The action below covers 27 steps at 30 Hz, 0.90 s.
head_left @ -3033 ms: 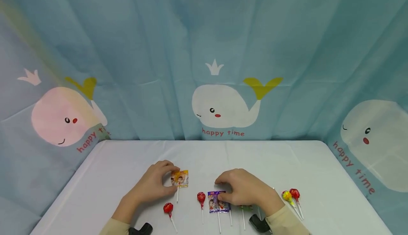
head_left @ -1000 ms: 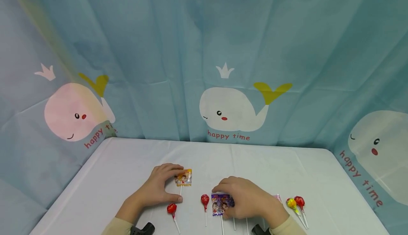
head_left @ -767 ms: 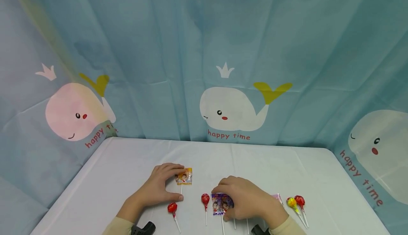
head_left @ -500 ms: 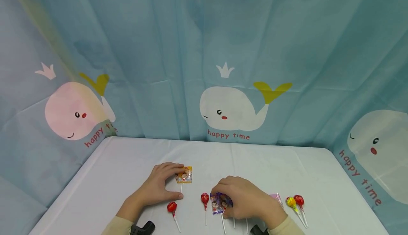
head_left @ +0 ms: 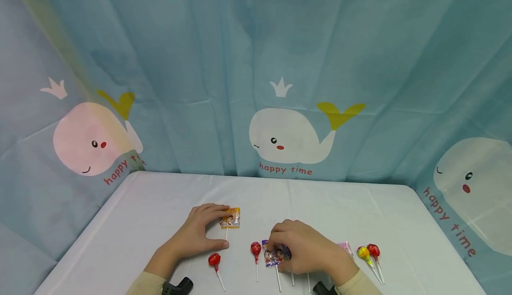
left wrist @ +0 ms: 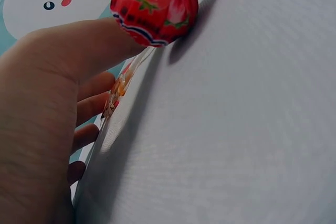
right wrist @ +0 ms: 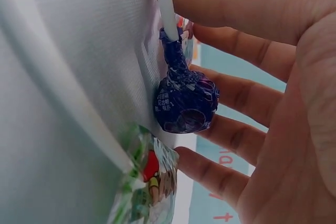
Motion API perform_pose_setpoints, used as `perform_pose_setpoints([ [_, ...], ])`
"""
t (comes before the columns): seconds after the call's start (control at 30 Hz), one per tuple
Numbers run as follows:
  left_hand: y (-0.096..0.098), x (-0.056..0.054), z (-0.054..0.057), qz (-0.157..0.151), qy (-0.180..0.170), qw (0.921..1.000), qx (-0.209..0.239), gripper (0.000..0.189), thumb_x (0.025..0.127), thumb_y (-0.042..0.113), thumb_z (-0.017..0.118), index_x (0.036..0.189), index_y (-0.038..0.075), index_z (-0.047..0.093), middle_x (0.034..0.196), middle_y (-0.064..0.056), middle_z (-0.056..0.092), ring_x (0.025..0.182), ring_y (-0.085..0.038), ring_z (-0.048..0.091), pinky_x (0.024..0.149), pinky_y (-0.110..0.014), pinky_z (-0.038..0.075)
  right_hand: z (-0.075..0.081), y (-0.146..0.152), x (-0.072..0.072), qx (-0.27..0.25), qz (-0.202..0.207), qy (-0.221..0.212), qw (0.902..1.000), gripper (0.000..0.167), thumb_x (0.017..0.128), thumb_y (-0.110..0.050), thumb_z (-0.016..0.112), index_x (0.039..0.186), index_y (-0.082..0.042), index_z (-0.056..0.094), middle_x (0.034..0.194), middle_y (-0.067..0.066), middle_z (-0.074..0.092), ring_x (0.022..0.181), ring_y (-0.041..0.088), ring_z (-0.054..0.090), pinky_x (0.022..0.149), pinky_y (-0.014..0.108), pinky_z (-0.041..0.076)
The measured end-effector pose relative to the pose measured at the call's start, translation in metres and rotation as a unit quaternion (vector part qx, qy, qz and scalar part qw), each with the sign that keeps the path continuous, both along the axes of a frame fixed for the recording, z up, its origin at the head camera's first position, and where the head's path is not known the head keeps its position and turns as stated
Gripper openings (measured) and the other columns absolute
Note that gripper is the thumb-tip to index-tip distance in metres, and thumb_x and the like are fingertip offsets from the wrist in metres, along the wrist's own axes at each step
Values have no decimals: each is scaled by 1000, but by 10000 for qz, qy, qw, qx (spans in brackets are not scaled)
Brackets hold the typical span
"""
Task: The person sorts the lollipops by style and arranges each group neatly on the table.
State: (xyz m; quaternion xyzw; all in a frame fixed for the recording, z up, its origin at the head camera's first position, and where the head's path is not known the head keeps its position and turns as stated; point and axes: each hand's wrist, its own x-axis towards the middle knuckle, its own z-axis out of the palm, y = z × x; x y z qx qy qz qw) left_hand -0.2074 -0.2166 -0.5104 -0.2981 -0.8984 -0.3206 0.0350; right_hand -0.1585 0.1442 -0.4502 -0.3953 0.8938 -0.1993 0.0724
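Observation:
My left hand (head_left: 200,230) rests around an orange-wrapped lollipop (head_left: 235,218); its fingertips lie on the wrapper and the thumb reaches the stick. Just below the thumb lies a red lollipop (head_left: 214,259), large in the left wrist view. My right hand (head_left: 306,246) holds a flat purple-wrapped lollipop (head_left: 273,258), index finger over its top and thumb at its lower edge. Under the right palm, the right wrist view shows a round dark-blue lollipop (right wrist: 186,103) and a green-wrapped lollipop (right wrist: 152,192); in the head view the hand hides their heads.
Another red lollipop (head_left: 256,248) lies between the hands. Beyond the right wrist are a pink wrapper (head_left: 346,247), a yellow lollipop (head_left: 363,253) and a red one (head_left: 374,250) side by side. The white table (head_left: 160,197) ends at a blue whale-print curtain (head_left: 192,130).
My right hand has closed in over the purple-wrapped lollipop, which has tilted and shifted slightly left. The left thumb has drawn back a little from the orange-wrapped lollipop's wrapper. The head view has shifted.

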Motion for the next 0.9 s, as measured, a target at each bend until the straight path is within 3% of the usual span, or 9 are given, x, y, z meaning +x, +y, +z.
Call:
perform_pose_setpoints([
  [0.67, 0, 1, 1, 35, -30, 9999, -101, 80, 79, 63, 92, 150, 35, 67, 155, 13, 59, 145, -23, 46, 116, -61, 33, -4, 0, -3, -102, 14, 89, 9999, 30, 87, -28, 88, 115, -33, 78, 115, -25, 67, 108, 0, 59, 99, 34, 54],
  [0.9, 0, 1, 1, 48, -10, 10000, -87, 81, 79, 63, 92, 149, 32, 67, 155, 13, 59, 145, -23, 47, 117, -62, 33, -5, 1, -3, -274, 140, 354, 9989, 32, 85, -26, 90, 115, -30, 79, 114, -24, 69, 108, 1, 61, 97, 33, 54],
])
